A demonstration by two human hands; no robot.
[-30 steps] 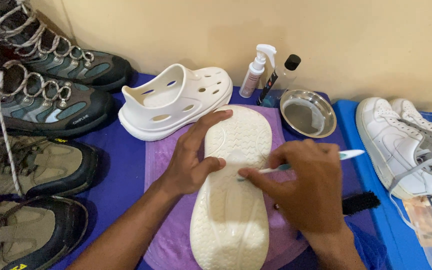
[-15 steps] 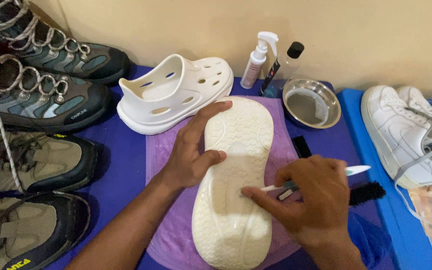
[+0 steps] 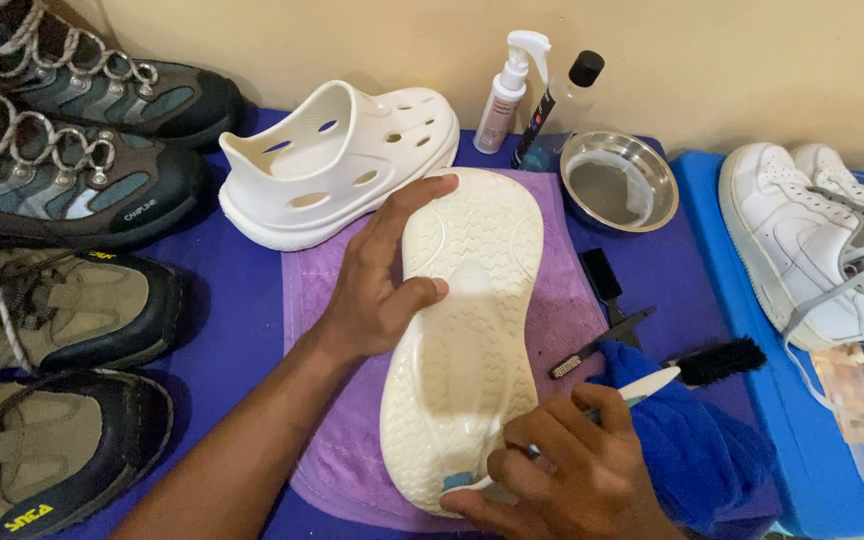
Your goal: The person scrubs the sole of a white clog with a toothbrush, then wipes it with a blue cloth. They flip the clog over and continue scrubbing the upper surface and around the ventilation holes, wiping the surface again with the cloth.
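Note:
A cream clog lies sole-up (image 3: 467, 340) on a purple cloth (image 3: 572, 320). My left hand (image 3: 382, 280) grips its left edge near the toe end and holds it steady. My right hand (image 3: 567, 475) is closed on a toothbrush (image 3: 642, 385) with a white handle. The blue bristle head (image 3: 457, 482) presses on the sole's near end. The matching clog (image 3: 337, 160) stands upright behind the cloth.
Several hiking shoes (image 3: 62, 190) line the left side. A spray bottle (image 3: 507, 95), a dark-capped bottle (image 3: 562, 95) and a steel bowl (image 3: 617, 180) stand at the back. Black brushes (image 3: 607, 285), a blue rag (image 3: 692, 440) and white sneakers (image 3: 812, 240) lie to the right.
My right hand has slid the toothbrush from the middle of the sole down to its near end. My left hand keeps its hold on the clog.

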